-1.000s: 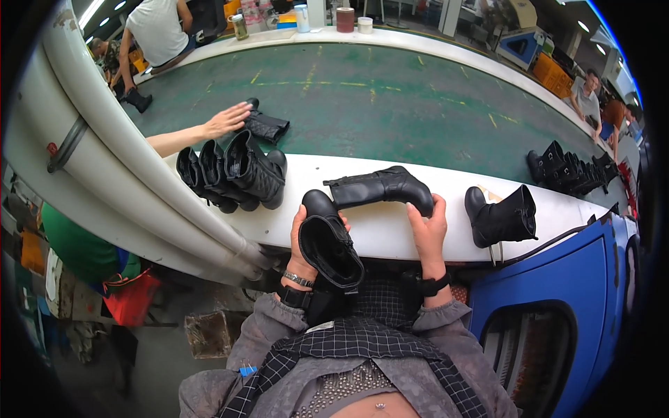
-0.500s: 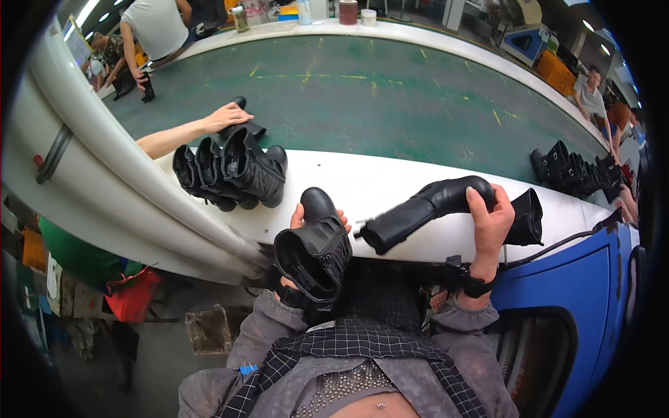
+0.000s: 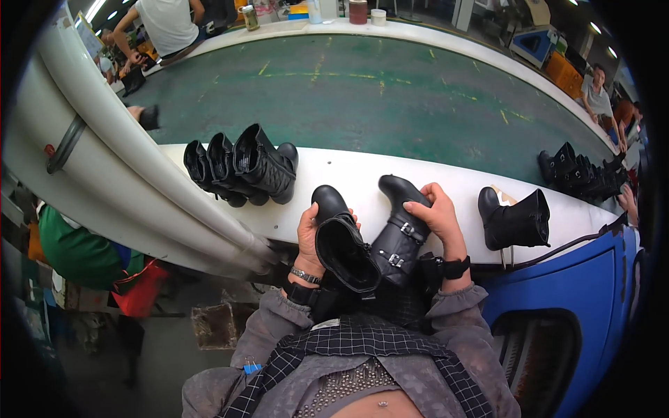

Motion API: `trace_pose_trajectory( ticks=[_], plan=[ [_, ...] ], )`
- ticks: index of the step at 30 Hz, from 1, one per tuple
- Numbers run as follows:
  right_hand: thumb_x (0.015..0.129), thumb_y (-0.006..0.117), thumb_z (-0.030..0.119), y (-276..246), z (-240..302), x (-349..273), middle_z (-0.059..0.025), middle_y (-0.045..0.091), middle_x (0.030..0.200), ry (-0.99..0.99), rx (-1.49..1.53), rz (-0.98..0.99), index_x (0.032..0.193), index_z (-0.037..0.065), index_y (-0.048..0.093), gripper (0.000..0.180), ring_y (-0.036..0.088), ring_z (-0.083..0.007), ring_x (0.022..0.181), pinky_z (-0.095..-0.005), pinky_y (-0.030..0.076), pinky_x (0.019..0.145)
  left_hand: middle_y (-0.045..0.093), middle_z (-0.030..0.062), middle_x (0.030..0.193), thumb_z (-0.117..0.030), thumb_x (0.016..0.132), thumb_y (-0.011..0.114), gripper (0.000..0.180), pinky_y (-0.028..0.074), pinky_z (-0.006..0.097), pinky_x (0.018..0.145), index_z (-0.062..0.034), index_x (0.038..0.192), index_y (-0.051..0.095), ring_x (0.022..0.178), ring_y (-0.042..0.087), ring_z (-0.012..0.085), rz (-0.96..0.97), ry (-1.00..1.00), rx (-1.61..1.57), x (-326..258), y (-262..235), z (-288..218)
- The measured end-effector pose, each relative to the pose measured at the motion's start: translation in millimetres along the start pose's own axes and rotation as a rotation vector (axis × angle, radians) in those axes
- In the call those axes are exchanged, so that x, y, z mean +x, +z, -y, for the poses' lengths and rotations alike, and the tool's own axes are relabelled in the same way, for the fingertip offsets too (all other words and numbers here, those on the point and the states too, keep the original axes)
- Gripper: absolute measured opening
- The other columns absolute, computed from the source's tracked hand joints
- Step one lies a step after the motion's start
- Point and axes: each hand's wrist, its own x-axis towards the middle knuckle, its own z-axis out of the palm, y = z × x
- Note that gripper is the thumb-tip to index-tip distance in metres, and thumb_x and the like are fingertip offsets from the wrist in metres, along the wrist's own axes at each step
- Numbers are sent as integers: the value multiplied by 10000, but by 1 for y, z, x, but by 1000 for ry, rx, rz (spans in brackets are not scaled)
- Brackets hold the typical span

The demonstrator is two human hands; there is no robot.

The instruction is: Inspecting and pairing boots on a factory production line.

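Note:
In my left hand [image 3: 308, 233] is a black boot [image 3: 346, 252], its open shaft facing up toward me and its rounded toe pointing away. My fingers wrap its foot from both sides. My right hand [image 3: 440, 212] grips a second boot, a black buckled boot [image 3: 398, 240], by the foot near the ankle. Two straps with silver buckles show on its shaft, which slants down close beside the first boot. Both boots are held over the near edge of the white ledge [image 3: 348, 182].
Another black boot [image 3: 512, 219] rests on the ledge to my right. Several black boots [image 3: 261, 167] stand at the left, and more [image 3: 578, 171] at the far right. Beyond runs a green conveyor belt [image 3: 334, 104]. A blue machine [image 3: 557, 285] is at my right, thick white pipes [image 3: 139, 160] at my left.
My right hand has brought its boot left and turned it, so the buckles show. My left boot has shifted right. A co-worker's hand on the left has drawn back from the standing boots.

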Motion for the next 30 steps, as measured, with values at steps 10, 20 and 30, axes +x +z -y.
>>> trace_pose_trajectory(
  ticks=[10,20,30],
  plan=[
    [640,749,248,-17,10,-11,-42,631,747,78,-248,243,896,-28,680,383,584,-134,683,-267,455,649,644,190,1122,-411,866,555,561,466,472,994,38,1200,579,1026,614,342,-92,213,39,14,-3,-5],
    [830,605,201,-26,-12,-54,-172,690,1021,228,1209,166,1143,-84,588,424,696,-267,873,-350,574,802,608,175,1206,-391,906,550,499,397,573,1051,-53,1273,535,1095,602,351,-156,344,-55,-25,34,-6],
    [840,663,121,40,17,-90,-146,605,1237,240,1464,72,1288,23,511,483,590,-284,1159,-467,480,1011,595,170,1230,-369,921,579,505,560,506,913,-39,1293,492,1130,608,319,-163,301,176,-28,33,17]
  ],
)
